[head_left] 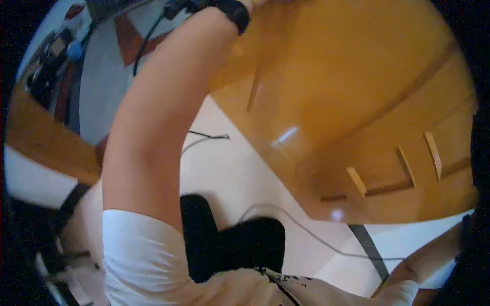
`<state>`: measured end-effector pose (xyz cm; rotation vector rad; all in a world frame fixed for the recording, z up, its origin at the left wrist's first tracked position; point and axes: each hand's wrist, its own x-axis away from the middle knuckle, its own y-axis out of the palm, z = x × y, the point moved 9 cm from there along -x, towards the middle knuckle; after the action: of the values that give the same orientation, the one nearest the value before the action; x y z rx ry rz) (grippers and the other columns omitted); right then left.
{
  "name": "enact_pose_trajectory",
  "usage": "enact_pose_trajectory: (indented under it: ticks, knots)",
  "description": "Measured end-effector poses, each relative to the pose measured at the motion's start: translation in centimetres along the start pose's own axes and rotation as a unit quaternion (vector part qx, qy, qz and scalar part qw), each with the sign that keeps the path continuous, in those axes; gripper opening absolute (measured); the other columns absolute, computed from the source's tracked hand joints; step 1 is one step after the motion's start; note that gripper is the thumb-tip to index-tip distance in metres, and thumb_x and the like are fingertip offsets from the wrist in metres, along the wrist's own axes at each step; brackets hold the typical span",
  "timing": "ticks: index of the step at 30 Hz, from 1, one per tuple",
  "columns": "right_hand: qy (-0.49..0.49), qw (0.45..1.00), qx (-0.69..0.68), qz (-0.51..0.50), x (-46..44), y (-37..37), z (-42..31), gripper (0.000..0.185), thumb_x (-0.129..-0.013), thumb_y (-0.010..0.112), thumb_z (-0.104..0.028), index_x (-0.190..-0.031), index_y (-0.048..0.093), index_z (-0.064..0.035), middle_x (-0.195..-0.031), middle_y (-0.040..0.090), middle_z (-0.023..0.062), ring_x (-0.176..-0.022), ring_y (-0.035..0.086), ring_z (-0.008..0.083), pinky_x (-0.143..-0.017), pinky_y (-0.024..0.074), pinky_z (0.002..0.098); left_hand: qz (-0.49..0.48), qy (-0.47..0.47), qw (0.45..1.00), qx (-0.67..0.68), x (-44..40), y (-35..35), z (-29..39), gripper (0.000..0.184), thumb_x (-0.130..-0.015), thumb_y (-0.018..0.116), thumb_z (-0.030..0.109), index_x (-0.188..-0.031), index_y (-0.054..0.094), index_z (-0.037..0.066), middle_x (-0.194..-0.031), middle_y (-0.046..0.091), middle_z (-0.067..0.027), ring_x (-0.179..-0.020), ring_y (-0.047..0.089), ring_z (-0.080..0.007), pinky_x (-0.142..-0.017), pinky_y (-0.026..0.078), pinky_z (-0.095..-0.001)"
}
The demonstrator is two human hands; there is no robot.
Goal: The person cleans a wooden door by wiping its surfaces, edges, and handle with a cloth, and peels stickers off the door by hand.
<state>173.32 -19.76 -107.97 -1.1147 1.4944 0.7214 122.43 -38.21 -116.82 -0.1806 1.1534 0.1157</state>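
My left arm (153,112) reaches up across the view to the table's far left side, with a black band (232,14) at its wrist. The left hand lies beyond the top edge, so its fingers and anything in them are hidden. At the lower right, my right forearm (434,255) runs outward beside the table's near edge; a dark band (465,232) shows at its end, and the hand is out of sight. On the brown wooden table (326,86) are several short, narrow wooden pieces, including one at the left (357,182), a middle one (407,167) and a right one (433,155).
A thin dark streak (252,94) marks the tabletop. A grey cable (306,232) crosses the pale floor (224,168) below the table, and a black cable end (219,136) lies near my arm. Blurred items (56,56) fill the upper left.
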Motion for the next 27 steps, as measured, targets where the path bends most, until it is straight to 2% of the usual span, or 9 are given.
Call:
enact_pose_trajectory:
  ticks: [2, 4, 6, 9, 12, 15, 18, 24, 27]
  knots:
    - [0.006, 0.999, -0.045, -0.007, -1.5, -1.5, -0.5, 0.064, -0.109, 0.040, -0.043, -0.143, 0.044, 0.0113, -0.131, 0.060, 0.0303, -0.113, 0.059, 0.0402, -0.096, 0.0494, 0.0465, -0.105, -0.013, 0.993, 0.048, 3.8, -0.9, -0.4, 0.039, -0.093, 0.056, 0.019, -0.126, 0.052, -0.002, -0.110, 0.058, -0.0256, -0.092, 0.060, -0.0453, -0.080, 0.051, -0.0527]
    - [0.022, 0.997, -0.074, -0.021, -2.9, -3.1, -1.1, 0.065, -0.109, 0.040, -0.043, -0.143, 0.043, 0.0115, -0.130, 0.060, 0.0307, -0.112, 0.060, 0.0404, -0.095, 0.0499, 0.0467, -0.168, -0.155, 0.970, 0.079, 8.9, -1.7, -2.8, 0.019, -0.092, 0.061, 0.014, -0.108, 0.062, 0.005, -0.099, 0.064, -0.0074, -0.087, 0.062, -0.0232, -0.081, 0.052, -0.0384]
    - [0.039, 0.993, -0.110, -0.028, -4.5, -4.9, -2.2, 0.065, -0.109, 0.039, -0.044, -0.143, 0.043, 0.0118, -0.129, 0.061, 0.0310, -0.111, 0.060, 0.0407, -0.094, 0.0504, 0.0469, -0.110, -0.186, 0.952, 0.215, 13.3, -6.6, -0.5, 0.019, -0.094, 0.057, 0.017, -0.109, 0.062, 0.006, -0.094, 0.067, -0.0053, -0.082, 0.064, -0.0193, -0.074, 0.054, -0.0366]
    - [0.066, 0.985, -0.151, -0.040, -6.5, -7.2, -4.2, 0.066, -0.109, 0.038, -0.044, -0.143, 0.043, 0.0121, -0.129, 0.061, 0.0315, -0.110, 0.061, 0.0411, -0.093, 0.0512, 0.0472, -0.129, -0.351, 0.883, 0.284, 16.1, -14.0, 5.5, 0.020, -0.094, 0.055, 0.018, -0.108, 0.063, 0.005, -0.095, 0.067, -0.0058, -0.085, 0.065, -0.0178, -0.076, 0.055, -0.0347]
    - [0.085, 0.978, -0.183, -0.053, -8.8, -6.4, -5.7, 0.067, -0.109, 0.037, -0.045, -0.143, 0.043, 0.0125, -0.128, 0.062, 0.0320, -0.109, 0.061, 0.0415, -0.092, 0.0519, 0.0475, -0.118, -0.397, 0.822, 0.391, 14.0, -17.2, 11.7, 0.021, -0.094, 0.054, 0.017, -0.108, 0.064, 0.005, -0.095, 0.067, -0.0062, -0.085, 0.066, -0.0167, -0.075, 0.055, -0.0327]
    - [0.110, 0.972, -0.195, -0.067, -9.3, -7.7, -6.6, 0.068, -0.110, 0.036, -0.046, -0.143, 0.043, 0.0128, -0.127, 0.062, 0.0325, -0.107, 0.062, 0.0420, -0.091, 0.0527, 0.0478, -0.153, -0.376, 0.832, 0.378, 15.0, -21.3, 18.4, 0.024, -0.095, 0.054, 0.018, -0.111, 0.064, 0.004, -0.097, 0.068, -0.0054, -0.085, 0.065, -0.0145, -0.076, 0.055, -0.0308]
    - [0.010, 0.957, -0.262, -0.124, -8.1, -7.6, -5.7, 0.060, -0.108, 0.042, -0.043, -0.135, 0.047, 0.0099, -0.123, 0.063, 0.0305, -0.105, 0.062, 0.0409, -0.090, 0.0521, 0.0468, -0.258, -0.367, 0.789, 0.419, 15.9, -19.2, 27.0, 0.025, -0.094, 0.058, 0.017, -0.114, 0.064, 0.003, -0.101, 0.070, -0.0044, -0.088, 0.066, -0.0134, -0.080, 0.055, -0.0295]
    - [-0.084, 0.966, -0.227, -0.089, -7.1, -14.5, -8.0, 0.058, -0.107, 0.051, -0.045, -0.143, 0.050, 0.0003, -0.135, 0.057, 0.0190, -0.118, 0.060, 0.0314, -0.103, 0.0472, 0.0372, -0.131, -0.223, 0.754, 0.603, 11.9, -25.3, 43.8, 0.024, -0.089, 0.064, 0.011, -0.110, 0.061, -0.001, -0.100, 0.064, -0.0112, -0.093, 0.063, -0.0218, -0.086, 0.052, -0.0357]
    - [0.046, 0.909, -0.393, -0.126, -4.4, -14.9, -9.9, 0.061, -0.108, 0.044, -0.049, -0.149, 0.044, -0.0037, -0.135, 0.059, 0.0178, -0.117, 0.061, 0.0302, -0.100, 0.0503, 0.0373, -0.086, -0.072, 0.848, 0.518, 9.3, -25.8, 47.7, 0.032, -0.087, 0.070, 0.015, -0.112, 0.060, -0.003, -0.104, 0.059, -0.0173, -0.100, 0.058, -0.0308, -0.091, 0.049, -0.0392]
